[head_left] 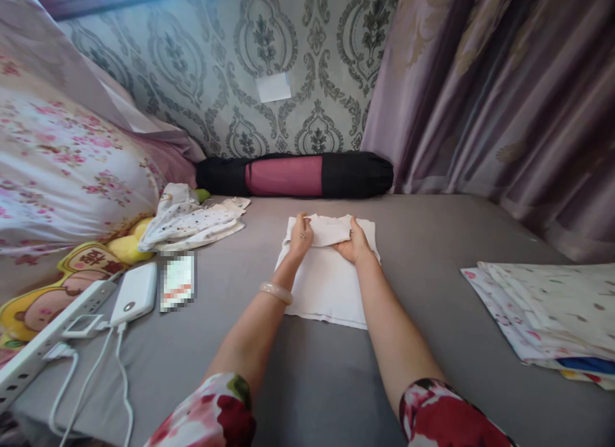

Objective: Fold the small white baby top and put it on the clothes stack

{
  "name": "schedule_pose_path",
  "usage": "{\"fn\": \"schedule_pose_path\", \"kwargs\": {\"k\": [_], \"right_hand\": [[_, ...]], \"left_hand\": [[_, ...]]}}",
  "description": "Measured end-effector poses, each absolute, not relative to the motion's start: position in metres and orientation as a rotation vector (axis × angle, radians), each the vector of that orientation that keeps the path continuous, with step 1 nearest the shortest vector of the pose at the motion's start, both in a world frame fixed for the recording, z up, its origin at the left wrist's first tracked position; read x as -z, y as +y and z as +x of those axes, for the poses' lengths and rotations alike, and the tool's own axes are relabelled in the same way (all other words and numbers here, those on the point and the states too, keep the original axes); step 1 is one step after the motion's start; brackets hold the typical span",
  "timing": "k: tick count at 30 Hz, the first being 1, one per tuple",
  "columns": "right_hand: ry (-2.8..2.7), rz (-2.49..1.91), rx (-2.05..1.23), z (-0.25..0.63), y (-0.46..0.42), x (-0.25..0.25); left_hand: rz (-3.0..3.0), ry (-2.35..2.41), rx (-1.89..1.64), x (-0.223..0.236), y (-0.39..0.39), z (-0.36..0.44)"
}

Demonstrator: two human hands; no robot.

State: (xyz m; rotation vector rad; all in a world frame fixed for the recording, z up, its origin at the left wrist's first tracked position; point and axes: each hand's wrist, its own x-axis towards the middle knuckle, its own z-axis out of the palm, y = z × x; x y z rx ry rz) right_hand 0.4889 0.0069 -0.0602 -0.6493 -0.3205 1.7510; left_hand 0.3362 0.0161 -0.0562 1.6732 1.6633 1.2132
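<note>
A small white garment [329, 287] lies flat on the grey bed sheet in front of me, partly folded. My left hand [301, 237] is closed on the left end of a folded strip at its far part. On the other end, my right hand [357, 242] grips the same strip, thumb on top and fingers underneath. The strip is held a little above the rest of the cloth, between both hands. The lower part of the garment spreads toward me between my forearms. Some fingertips of both hands are hidden by the cloth.
A black and pink long bag [283, 176] lies against the wall. At left are a crumpled patterned cloth [196, 219], a white power bank [134, 294], a power strip [52, 335] with cables and a yellow plush [81, 274]. Folded cloths [552, 312] are stacked at right.
</note>
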Motion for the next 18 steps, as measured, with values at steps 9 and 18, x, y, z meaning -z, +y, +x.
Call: {"fn": "schedule_pose_path", "kwargs": {"k": [9, 18], "right_hand": [[-0.316, -0.81, -1.679, 0.49, 0.017, 0.083], [-0.433, -1.019, -1.501, 0.502, 0.026, 0.086]], "left_hand": [[1.671, 2.016, -0.899, 0.077, 0.021, 0.286], [2.158, 2.018, -0.463, 0.094, 0.016, 0.286]]}}
